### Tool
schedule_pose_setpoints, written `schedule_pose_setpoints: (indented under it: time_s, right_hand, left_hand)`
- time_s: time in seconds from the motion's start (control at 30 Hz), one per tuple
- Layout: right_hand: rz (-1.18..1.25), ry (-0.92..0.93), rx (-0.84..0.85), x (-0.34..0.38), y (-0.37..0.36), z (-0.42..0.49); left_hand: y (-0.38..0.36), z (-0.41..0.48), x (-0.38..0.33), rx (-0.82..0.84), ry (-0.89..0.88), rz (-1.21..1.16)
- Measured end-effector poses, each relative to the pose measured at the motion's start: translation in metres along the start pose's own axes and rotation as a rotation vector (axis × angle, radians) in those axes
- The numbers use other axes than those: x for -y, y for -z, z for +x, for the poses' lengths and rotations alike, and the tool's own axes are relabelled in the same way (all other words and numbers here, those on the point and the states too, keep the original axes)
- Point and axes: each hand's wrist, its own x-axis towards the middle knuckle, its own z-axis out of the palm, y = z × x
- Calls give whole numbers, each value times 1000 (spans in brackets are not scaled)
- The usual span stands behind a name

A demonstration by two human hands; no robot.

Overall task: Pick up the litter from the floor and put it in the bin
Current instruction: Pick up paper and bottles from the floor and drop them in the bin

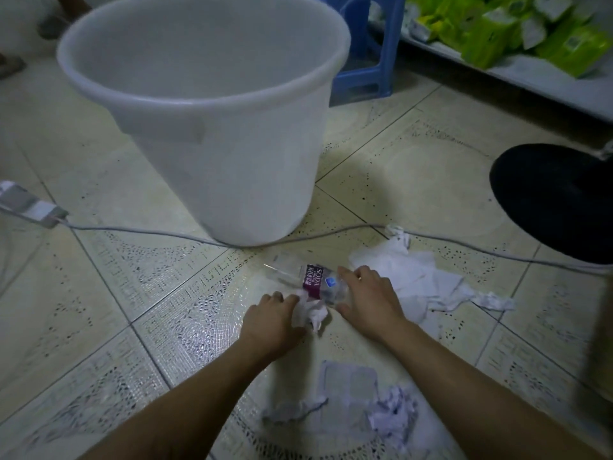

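A large white plastic bin [232, 180] stands on the tiled floor ahead, open at the top. In front of it lies a clear soda bottle [298, 277] with a purple label, on its side. My right hand [368, 297] is closed around the bottle's near end. My left hand [272, 317] grips a crumpled white tissue [311, 315] beside the bottle. A large white paper sheet [411, 273] lies just right of my right hand. More crumpled paper [394, 416] and a flat clear wrapper [348, 390] lie on the floor between my forearms.
A grey cable [139, 231] runs across the floor in front of the bin, from a power strip [30, 205] at the left. A blue stool [365, 51] stands behind the bin. A black round object [557, 197] sits at the right. Green packets [497, 31] fill a low shelf.
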Motion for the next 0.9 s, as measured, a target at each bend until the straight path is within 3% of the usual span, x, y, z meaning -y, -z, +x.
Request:
schedule_pose_setpoints:
  time_s: [0.13, 0.27, 0.47, 0.63, 0.73, 0.9]
  right_hand:
    - [-2, -47, -3, 2, -6, -1]
    - [51, -59, -9, 7, -7, 1]
    - [364, -209, -51, 10, 11, -12]
    - [651, -363, -275, 5, 65, -33]
    - [668, -441, -499, -2, 107, -48]
    - [711, -307, -776, 17, 203, -55]
  left_hand:
    - [-10, -6, 7, -17, 58, -101]
    - [-6, -10, 13, -123, 104, -382]
    - [29, -7, 14, -300, 104, -603]
    - [92, -2, -3, -504, -66, -688]
    - [143, -3, -25, -595, -197, -662]
    - [250, -17, -48, -787, -466, -562]
